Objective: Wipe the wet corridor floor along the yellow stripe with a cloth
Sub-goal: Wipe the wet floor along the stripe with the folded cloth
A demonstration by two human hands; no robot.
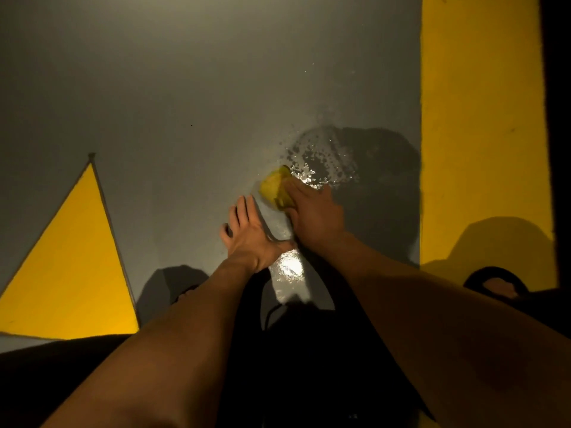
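Observation:
A bunched yellow cloth lies on the grey corridor floor at the near edge of a patch of water drops. My right hand lies flat on the cloth and presses it down, fingers pointing to the upper left; most of the cloth is hidden under it. My left hand rests flat on the floor just left of it, fingers spread and straight. A wet shiny streak runs between my wrists. The wide yellow stripe runs along the right side.
A yellow triangle is painted on the floor at the left. A dark edge borders the stripe on the far right. My foot in a black sandal stands on the stripe at lower right. My dark clothing fills the bottom.

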